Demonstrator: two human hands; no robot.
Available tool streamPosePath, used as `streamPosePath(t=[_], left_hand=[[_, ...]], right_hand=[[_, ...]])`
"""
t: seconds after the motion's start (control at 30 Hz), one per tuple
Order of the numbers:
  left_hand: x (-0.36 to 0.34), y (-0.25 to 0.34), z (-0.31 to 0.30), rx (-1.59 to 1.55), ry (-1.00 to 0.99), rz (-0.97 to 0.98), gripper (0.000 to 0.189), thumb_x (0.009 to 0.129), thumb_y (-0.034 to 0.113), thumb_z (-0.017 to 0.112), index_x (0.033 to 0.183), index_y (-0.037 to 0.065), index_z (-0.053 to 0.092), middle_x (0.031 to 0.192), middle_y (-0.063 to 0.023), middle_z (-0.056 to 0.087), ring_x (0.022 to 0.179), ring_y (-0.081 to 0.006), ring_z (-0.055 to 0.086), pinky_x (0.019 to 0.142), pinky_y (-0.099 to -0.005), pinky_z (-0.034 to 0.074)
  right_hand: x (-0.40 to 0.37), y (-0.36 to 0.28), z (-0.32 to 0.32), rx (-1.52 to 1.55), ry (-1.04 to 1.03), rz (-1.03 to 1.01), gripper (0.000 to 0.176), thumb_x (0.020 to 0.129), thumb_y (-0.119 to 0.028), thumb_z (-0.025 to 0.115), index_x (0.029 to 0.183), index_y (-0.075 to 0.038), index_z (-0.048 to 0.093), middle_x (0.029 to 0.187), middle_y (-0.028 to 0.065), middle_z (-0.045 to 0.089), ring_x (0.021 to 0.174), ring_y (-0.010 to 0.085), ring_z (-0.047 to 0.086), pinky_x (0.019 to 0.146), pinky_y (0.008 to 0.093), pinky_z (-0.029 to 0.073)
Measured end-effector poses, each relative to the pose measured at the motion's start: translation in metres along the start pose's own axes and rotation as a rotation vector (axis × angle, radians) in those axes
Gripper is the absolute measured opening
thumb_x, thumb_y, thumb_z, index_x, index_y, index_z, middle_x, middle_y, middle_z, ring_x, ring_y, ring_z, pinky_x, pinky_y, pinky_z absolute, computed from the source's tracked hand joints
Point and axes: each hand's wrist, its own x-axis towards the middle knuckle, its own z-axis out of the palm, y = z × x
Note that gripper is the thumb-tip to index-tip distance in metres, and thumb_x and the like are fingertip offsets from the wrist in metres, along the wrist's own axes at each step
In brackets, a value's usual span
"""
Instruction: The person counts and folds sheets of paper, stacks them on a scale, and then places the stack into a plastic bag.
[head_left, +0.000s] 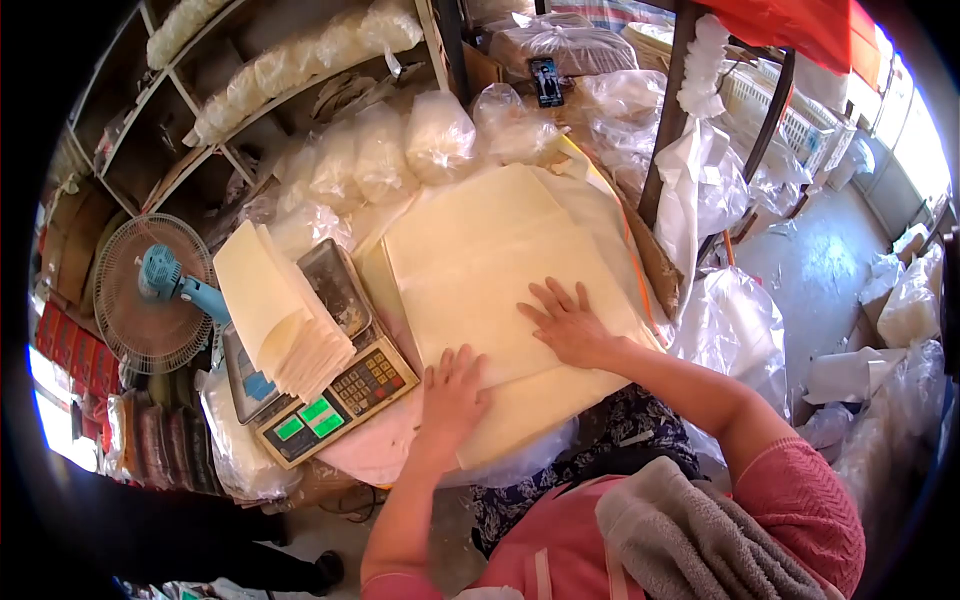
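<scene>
Large cream-coloured sheets (470,240) lie flat in a layered pile in front of me. My left hand (455,395) rests on the near left edge of the pile, fingers stretched out. Flat on the upper sheet, toward its right side, my right hand (568,325) has its fingers spread. Neither hand grips anything. To the left stands a digital scale (375,385) with lit green displays. A folded stack of similar cream sheets (275,310) sits on the scale's metal tray.
A fan (155,290) stands left of the scale. Filled clear plastic bags (440,135) line the back, with a phone (546,82) propped beyond them. Shelves (290,85) rise at back left. A dark post (672,130) and a plastic bag (735,325) border the right side. Someone's dark-clad leg (250,560) shows at lower left.
</scene>
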Motion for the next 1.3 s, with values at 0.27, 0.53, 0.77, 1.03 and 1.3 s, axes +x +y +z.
streamPosePath(t=[0.27,0.53,0.77,1.03,1.3], left_hand=[[0.004,0.011,-0.070,-0.087,-0.008,0.019,0.048,0.065,0.004,0.069,0.111,0.005,0.057,0.113,-0.0136,0.059,0.106,-0.0305,0.056,0.087,-0.0358,0.043],[-0.005,-0.024,-0.009,-1.024,0.646,-0.412,0.071,0.083,0.006,0.062,0.139,-0.003,0.020,0.141,-0.0182,0.032,0.131,-0.0275,0.033,0.111,-0.0368,0.021],[-0.036,-0.022,0.002,-0.699,0.227,0.090,0.032,0.082,0.009,0.064,0.111,-0.004,0.058,0.099,-0.0106,0.066,0.098,-0.0227,0.060,0.102,-0.0363,0.035],[0.010,0.007,0.001,-0.239,0.433,-0.332,0.072,0.078,0.037,0.069,0.134,0.003,0.038,0.129,-0.0209,0.047,0.117,-0.0349,0.047,0.102,-0.0453,0.034],[0.012,0.004,0.004,0.009,0.000,-0.016,0.071,0.077,0.037,0.069,0.135,0.008,0.041,0.141,-0.0142,0.038,0.131,-0.0342,0.034,0.108,-0.0451,0.027]], right_hand=[[0.012,-0.067,-0.086,0.299,-0.163,-0.129,0.050,0.089,-0.017,0.049,0.137,-0.013,0.038,0.137,0.0187,0.041,0.125,0.0343,0.041,0.103,0.0542,0.031],[-0.020,-0.029,-0.117,0.396,0.422,-0.430,0.045,0.067,0.002,0.059,0.110,-0.007,0.061,0.115,0.0094,0.060,0.107,0.0270,0.057,0.094,0.0417,0.044],[-0.070,0.028,-0.045,0.997,-0.030,-0.063,0.031,0.072,0.000,0.062,0.102,-0.004,0.067,0.096,0.0115,0.068,0.095,0.0235,0.062,0.086,0.0314,0.047],[-0.032,0.022,-0.058,0.635,-0.089,0.538,0.039,0.082,-0.035,0.064,0.092,0.002,0.058,0.083,0.0220,0.063,0.084,0.0331,0.062,0.073,0.0407,0.046],[-0.021,0.013,-0.059,0.171,-0.022,0.007,0.078,0.077,-0.041,0.067,0.141,-0.013,0.031,0.146,0.0189,0.028,0.124,0.0383,0.041,0.101,0.0409,0.036]])
